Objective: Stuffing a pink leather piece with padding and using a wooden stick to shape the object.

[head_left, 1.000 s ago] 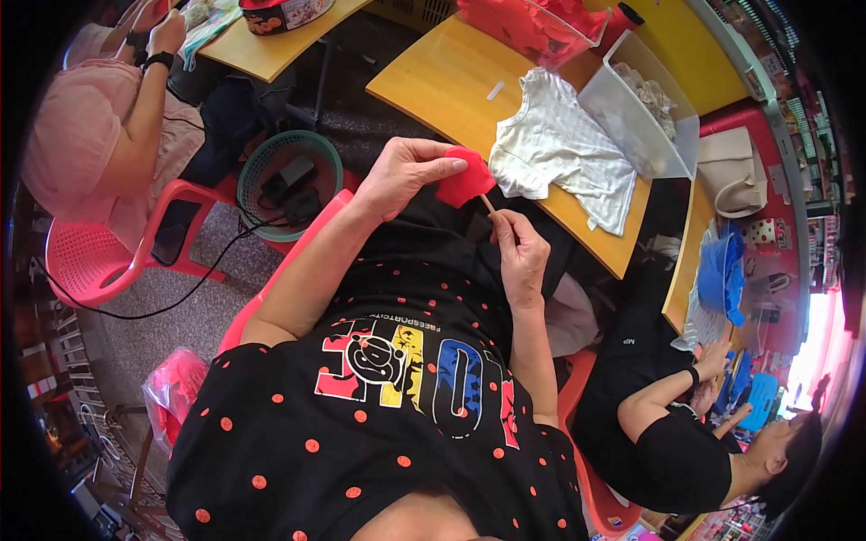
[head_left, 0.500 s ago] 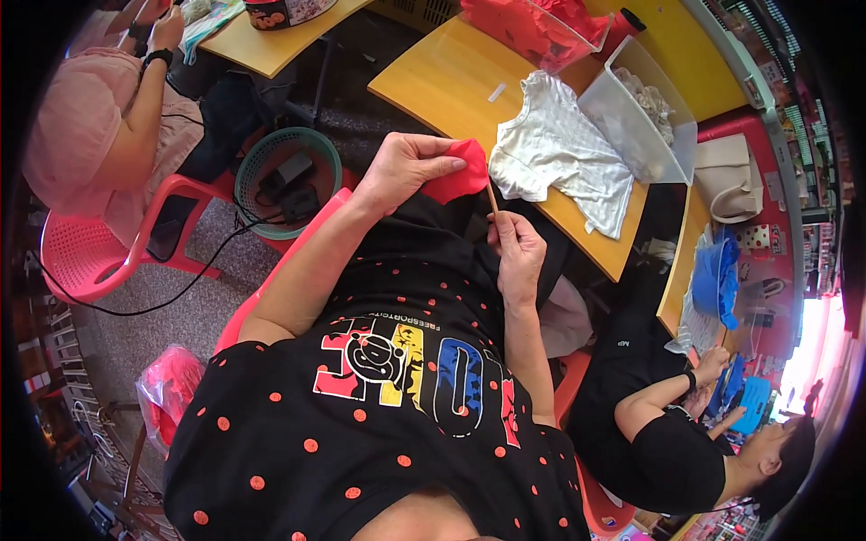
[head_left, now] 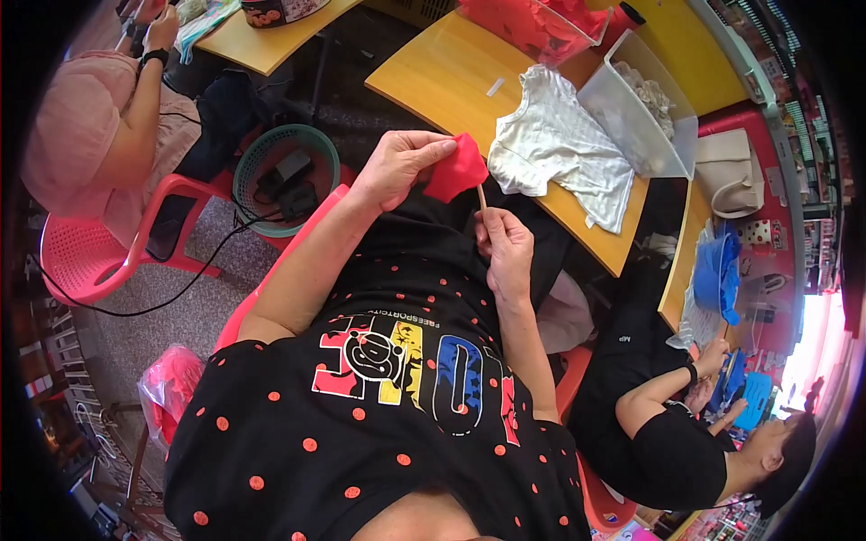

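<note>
Above my lap, my left hand (head_left: pixel 397 169) pinches a small red piece of fabric (head_left: pixel 457 171) by its left edge, between thumb and fingers. The piece hangs a little folded. My right hand (head_left: pixel 508 248) is closed around a thin wooden stick (head_left: pixel 482 197) that points up. The stick's top end meets the lower right edge of the red piece; whether it goes inside is hidden. Just beyond my right hand, a small white sleeveless garment (head_left: pixel 559 135) lies spread on the wooden table (head_left: pixel 433 81).
Clear bins with red pieces (head_left: pixel 532 32) and pale cloth (head_left: pixel 645 104) stand on the table. A green basket (head_left: pixel 287 144) holding black devices sits at left, with a cable (head_left: pixel 135 311) across the floor. People sit at left (head_left: pixel 117 144) and right (head_left: pixel 667 433).
Both hands have shifted slightly, the right one leftward with the stick. The red piece has turned and shows more of its flat face.
</note>
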Demonstrator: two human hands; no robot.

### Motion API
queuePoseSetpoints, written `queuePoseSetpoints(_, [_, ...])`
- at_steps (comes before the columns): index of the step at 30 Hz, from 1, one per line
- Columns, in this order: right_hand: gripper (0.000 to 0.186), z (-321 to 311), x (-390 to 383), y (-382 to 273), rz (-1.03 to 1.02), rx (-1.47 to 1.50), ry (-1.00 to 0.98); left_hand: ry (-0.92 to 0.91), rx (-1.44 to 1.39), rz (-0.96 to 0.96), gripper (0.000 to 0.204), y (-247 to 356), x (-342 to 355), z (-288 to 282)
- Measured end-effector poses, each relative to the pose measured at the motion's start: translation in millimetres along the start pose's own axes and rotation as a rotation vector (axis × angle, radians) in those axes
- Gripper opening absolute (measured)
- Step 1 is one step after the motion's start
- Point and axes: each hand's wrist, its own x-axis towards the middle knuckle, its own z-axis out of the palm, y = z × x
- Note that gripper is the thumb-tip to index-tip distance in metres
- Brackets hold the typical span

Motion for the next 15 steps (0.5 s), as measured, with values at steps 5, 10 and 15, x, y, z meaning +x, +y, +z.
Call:
queuePoseSetpoints(5, [0.022,1.6,0.0,4.1,0.107,0.217,-0.021,0.018,-0.076,0.043,0.024,4.0,-1.4,4.3])
queuePoseSetpoints(10, [0.022,0.1,1.2,3.9,0.112,0.073,-0.069,0.030,-0.058,0.022,0.023,1.8,-1.7,5.4])
queuePoseSetpoints(15, [0.023,1.9,1.6,6.3,0.083,0.142,-0.007,0.015,-0.033,0.022,0.023,-5.1,-0.4,2.9])
